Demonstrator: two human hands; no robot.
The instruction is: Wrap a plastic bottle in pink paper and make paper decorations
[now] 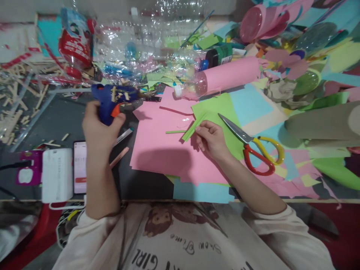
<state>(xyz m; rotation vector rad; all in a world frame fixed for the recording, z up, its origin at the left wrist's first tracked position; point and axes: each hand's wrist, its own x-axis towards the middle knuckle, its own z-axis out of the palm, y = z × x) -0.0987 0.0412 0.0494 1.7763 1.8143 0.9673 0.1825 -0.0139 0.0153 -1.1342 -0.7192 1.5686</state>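
Note:
My left hand (102, 129) is wrapped round the handle of a blue hot glue gun (108, 95) with an orange trigger; its nozzle points right, and a glue stick comes out of its back end. Between the thumb and fingers of my right hand (211, 139) is a folded green paper strip (194, 128), held over pink paper sheets (157, 150). A thinner green strip (174, 132) lies just left of it on the pink paper. Right of this hand, scissors (246, 140) with one red and one yellow handle rest on a green sheet (222, 103), blades apart.
A pink-wrapped plastic bottle (233, 77) lies behind the sheets. Clear bottles and paper scraps crowd the back. Wooden sticks (17, 108) are piled at far left. A phone (80, 168) and a white power bank (57, 175) lie front left; a grey-beige cylinder (323, 122) stands out at right.

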